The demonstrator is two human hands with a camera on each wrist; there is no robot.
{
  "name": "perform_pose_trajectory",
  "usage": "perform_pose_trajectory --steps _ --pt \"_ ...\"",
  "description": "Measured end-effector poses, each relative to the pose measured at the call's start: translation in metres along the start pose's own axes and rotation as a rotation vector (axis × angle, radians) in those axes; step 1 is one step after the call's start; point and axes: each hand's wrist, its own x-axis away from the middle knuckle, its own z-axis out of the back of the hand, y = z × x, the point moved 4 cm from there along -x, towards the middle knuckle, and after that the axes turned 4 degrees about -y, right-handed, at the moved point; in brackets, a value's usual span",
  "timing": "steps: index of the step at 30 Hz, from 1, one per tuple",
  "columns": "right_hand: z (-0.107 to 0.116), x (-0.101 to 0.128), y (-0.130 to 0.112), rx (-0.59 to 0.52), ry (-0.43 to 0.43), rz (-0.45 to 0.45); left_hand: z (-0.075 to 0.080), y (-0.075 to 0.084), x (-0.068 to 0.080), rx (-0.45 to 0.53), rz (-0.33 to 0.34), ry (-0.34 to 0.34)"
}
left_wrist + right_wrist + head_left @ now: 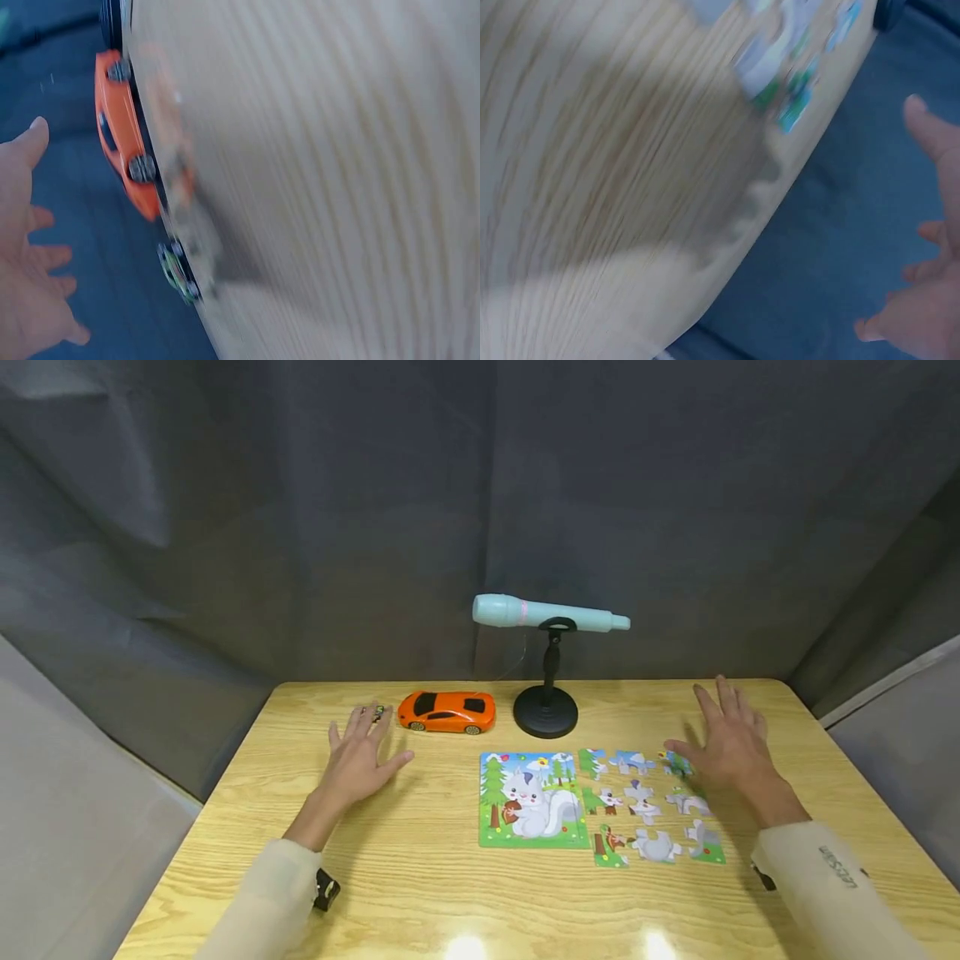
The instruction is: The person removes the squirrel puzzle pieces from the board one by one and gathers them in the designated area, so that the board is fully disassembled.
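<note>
Both hands hover over the wooden table with fingers spread, holding nothing. My left hand (358,764) is nearest a small toy car (176,271), which its fingers partly cover in the head view, and an orange toy car (447,712) just to the right. My right hand (737,745) is above the right side of several loose jigsaw pieces (643,802), partly hiding the top right ones. Left of those pieces lies a square squirrel picture board (534,800). A light blue microphone (555,614) rests sideways on a black stand (546,710) behind the board.
The wooden table (405,893) ends at a dark grey curtain (390,527) along the back. Pale panels (67,793) stand at the left and right sides. Black wrist devices (326,890) show below the sleeves.
</note>
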Motion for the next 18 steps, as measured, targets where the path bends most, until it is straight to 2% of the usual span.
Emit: perform_pose_trajectory --steps 4,8,12,18 --pt "0.001 -0.005 0.015 0.051 0.023 -0.019 0.007 -0.024 -0.006 -0.050 0.117 0.024" --pt "-0.006 -0.008 0.023 0.095 0.014 -0.055 0.007 -0.037 -0.005 -0.073 0.182 0.022" --pt "-0.014 -0.007 0.026 0.118 0.001 -0.086 0.007 -0.042 -0.002 -0.072 0.197 0.016" --pt "-0.008 -0.001 0.026 0.114 0.013 -0.102 0.008 -0.039 -0.003 -0.075 0.184 0.024"
